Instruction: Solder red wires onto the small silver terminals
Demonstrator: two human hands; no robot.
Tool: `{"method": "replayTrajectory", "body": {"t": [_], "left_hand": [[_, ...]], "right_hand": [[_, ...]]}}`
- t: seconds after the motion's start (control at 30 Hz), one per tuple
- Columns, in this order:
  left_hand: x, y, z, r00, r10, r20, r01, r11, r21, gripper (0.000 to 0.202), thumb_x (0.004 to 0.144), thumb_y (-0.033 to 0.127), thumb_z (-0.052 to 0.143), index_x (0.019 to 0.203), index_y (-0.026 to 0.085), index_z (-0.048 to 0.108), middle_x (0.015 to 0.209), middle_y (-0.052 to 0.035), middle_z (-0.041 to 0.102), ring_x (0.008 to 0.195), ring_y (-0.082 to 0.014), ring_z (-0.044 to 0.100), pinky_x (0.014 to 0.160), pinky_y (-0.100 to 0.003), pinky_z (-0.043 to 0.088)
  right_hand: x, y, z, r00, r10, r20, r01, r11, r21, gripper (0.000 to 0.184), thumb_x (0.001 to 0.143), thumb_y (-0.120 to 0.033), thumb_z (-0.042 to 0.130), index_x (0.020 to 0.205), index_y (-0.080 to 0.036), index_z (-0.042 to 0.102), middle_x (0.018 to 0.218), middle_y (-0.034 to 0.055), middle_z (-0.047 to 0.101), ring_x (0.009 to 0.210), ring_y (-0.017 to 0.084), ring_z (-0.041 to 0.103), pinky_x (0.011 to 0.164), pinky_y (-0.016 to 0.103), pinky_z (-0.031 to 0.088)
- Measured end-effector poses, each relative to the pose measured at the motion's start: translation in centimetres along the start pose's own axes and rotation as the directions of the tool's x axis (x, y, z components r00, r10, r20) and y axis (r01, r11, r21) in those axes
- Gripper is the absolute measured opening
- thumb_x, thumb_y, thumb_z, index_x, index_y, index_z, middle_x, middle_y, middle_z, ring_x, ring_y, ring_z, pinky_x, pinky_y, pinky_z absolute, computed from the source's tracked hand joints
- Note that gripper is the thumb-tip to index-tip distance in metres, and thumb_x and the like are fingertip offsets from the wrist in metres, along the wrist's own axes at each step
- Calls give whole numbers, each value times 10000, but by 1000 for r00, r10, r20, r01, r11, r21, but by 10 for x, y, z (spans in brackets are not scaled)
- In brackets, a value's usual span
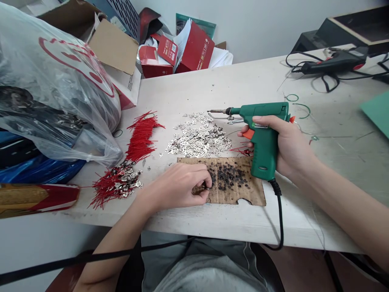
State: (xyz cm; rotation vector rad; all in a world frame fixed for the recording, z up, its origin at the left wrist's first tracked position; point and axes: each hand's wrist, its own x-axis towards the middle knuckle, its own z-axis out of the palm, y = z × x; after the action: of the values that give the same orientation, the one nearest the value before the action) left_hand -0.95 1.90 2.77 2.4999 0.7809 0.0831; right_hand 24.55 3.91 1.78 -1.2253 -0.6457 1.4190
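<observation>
My right hand (285,142) is wrapped round the handle of a green soldering gun (265,142) with an orange trigger. Its thin metal tip points left, above a pile of small silver metal tabs (197,140). Over the left part of a scorched cardboard piece (258,194), my left hand (185,184) pinches a small, dark metallic piece at its fingertips, too small to make out. Left of the tabs lies a bundle of short red wires (141,138). Below it is a heap of red wires joined to metal tabs (117,182).
A plastic bag (54,89) bulges over the table's left side, near an open carton (114,48). Red boxes (194,46) stand against the wall. A black glue-gun-like tool (334,63) with cables lies at back right. The soldering gun's black cord (280,219) hangs over the front edge.
</observation>
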Motion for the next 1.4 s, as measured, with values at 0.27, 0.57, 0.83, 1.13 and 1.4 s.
{"method": "replayTrajectory", "body": {"t": [0.27, 0.57, 0.83, 1.13, 1.4], "left_hand": [[1, 2, 0, 1000, 7, -28, -7, 1000, 9, 99, 832, 131, 583, 887, 178, 651, 804, 16, 625, 674, -101, 509, 626, -231, 384], [5, 5, 3, 992, 51, -113, -50, 999, 19, 110, 806, 126, 586, 876, 178, 652, 767, 35, 610, 646, -89, 508, 602, -232, 375], [12, 7, 12, 968, 82, -236, -70, 996, 57, 100, 817, 155, 583, 866, 187, 664, 743, 26, 637, 641, -102, 534, 621, -251, 394], [18, 10, 18, 954, 88, -288, -59, 992, 107, 55, 804, 164, 623, 834, 182, 665, 729, 43, 624, 610, -95, 508, 602, -271, 365], [19, 6, 21, 956, 88, -281, -57, 992, 115, 74, 810, 166, 602, 837, 182, 669, 736, 38, 625, 616, -101, 513, 610, -272, 385]], "right_hand": [[1, 0, 1, 1000, -7, 5, 7, 1000, -4, 162, 779, -335, 786, 900, -227, 787, 905, 48, 750, 749, 193, 659, 542, 260, 534], [1, -1, 1, 1000, 12, 27, -13, 1000, 23, 186, 781, -336, 786, 930, -224, 786, 928, 39, 745, 707, 173, 634, 556, 264, 541], [3, 1, 1, 1000, 0, 16, 0, 999, 41, 184, 774, -309, 786, 935, -219, 776, 878, 39, 741, 742, 178, 659, 621, 248, 554], [3, 0, 1, 999, -7, 33, 5, 999, 53, 159, 778, -302, 788, 912, -219, 768, 862, 28, 734, 731, 171, 649, 624, 249, 554], [2, 1, 0, 999, -4, 39, 2, 999, 43, 170, 779, -312, 790, 919, -219, 762, 866, 29, 730, 713, 166, 640, 629, 249, 549]]}}
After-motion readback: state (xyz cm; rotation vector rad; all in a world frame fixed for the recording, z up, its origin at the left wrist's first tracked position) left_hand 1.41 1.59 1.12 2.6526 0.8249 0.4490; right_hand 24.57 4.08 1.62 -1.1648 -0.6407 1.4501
